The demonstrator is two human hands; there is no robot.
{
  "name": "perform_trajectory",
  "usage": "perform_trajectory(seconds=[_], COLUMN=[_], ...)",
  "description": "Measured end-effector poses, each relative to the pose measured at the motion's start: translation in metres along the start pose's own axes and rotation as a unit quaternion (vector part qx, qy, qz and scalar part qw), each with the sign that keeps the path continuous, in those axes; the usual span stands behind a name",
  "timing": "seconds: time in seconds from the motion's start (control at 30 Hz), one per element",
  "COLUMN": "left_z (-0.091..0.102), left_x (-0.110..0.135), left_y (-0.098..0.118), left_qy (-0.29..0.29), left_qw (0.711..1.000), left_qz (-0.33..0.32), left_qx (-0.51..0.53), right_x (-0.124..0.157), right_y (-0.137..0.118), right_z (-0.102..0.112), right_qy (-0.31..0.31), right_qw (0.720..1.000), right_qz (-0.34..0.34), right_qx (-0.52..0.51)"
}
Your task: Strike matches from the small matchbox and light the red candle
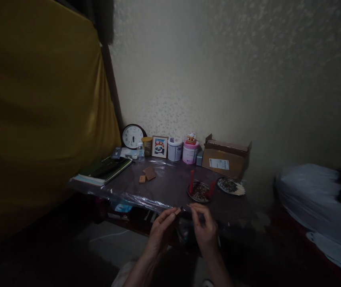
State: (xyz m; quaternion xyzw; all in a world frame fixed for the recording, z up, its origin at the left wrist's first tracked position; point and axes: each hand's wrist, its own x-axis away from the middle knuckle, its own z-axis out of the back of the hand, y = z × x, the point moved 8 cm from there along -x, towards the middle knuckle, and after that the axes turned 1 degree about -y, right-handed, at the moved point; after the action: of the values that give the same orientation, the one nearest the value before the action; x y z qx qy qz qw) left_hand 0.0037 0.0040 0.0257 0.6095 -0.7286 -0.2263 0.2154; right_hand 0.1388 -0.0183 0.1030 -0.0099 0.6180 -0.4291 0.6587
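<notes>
My left hand (160, 232) is closed around a small tan box (178, 211) with a dark edge, which looks like a matchbox. Close on its right, my right hand (205, 230) pinches a thin stick that looks like a match (189, 205), its tip towards the box. Whether the two touch is too dark to tell. Both hands are above the table's front edge. Beyond my right hand a round plate (199, 200) of small grains holds two red candles, one upright (192, 181) and one leaning (211, 189). No flame shows.
Matchsticks (239, 189) lie on another plate at the right. Two small brown pieces (149, 173) (142, 179) lie mid-table. Books (104, 171) are at left. Along the wall stand a clock (133, 136), a panda picture (160, 147), tubs (175, 150) and a cardboard box (225, 157).
</notes>
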Motion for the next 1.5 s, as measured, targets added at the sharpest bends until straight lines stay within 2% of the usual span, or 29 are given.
perform_trajectory(seconds=[0.23, 0.4, 0.5, 0.53, 0.63, 0.73, 0.83, 1.0, 1.17, 1.33, 1.5], left_z=[-0.003, -0.003, -0.003, -0.002, 0.002, 0.006, 0.009, 0.009, 0.013, 0.019, 0.032], left_x=[0.001, 0.001, 0.001, 0.001, 0.001, 0.002, 0.004, 0.005, 0.004, 0.004, 0.005], left_y=[-0.001, 0.000, 0.001, 0.002, 0.003, 0.006, 0.007, 0.006, 0.008, 0.009, 0.011], left_qy=[-0.009, 0.002, 0.008, 0.011, 0.021, 0.033, 0.044, 0.046, 0.061, 0.035, 0.044], left_qw=[1.000, 1.000, 1.000, 1.000, 0.999, 0.999, 0.997, 0.997, 0.996, 0.997, 0.996], left_qz=[0.000, -0.003, -0.010, -0.013, -0.017, -0.028, -0.038, -0.031, -0.035, -0.040, -0.033], left_qx=[0.009, 0.005, 0.003, -0.002, -0.020, -0.034, -0.046, -0.047, -0.051, -0.063, -0.071], right_x=[0.003, 0.001, 0.005, 0.007, 0.008, 0.009, 0.009, 0.012, 0.012, 0.008, 0.007], right_y=[-0.017, -0.029, -0.014, -0.002, 0.039, 0.059, 0.059, 0.057, 0.061, 0.062, 0.067], right_z=[-0.004, 0.006, -0.009, -0.014, -0.005, 0.004, 0.007, 0.003, 0.004, 0.009, 0.012], right_qy=[-0.029, -0.010, -0.079, -0.098, -0.035, -0.002, 0.015, 0.019, 0.021, 0.031, 0.047], right_qw=[0.998, 0.996, 0.991, 0.989, 0.996, 0.994, 0.989, 0.981, 0.976, 0.975, 0.968], right_qz=[0.047, 0.084, 0.105, 0.096, -0.007, -0.099, -0.148, -0.190, -0.208, -0.213, -0.240], right_qx=[-0.008, -0.002, 0.039, 0.060, 0.086, 0.044, -0.002, -0.036, -0.053, -0.058, -0.056])
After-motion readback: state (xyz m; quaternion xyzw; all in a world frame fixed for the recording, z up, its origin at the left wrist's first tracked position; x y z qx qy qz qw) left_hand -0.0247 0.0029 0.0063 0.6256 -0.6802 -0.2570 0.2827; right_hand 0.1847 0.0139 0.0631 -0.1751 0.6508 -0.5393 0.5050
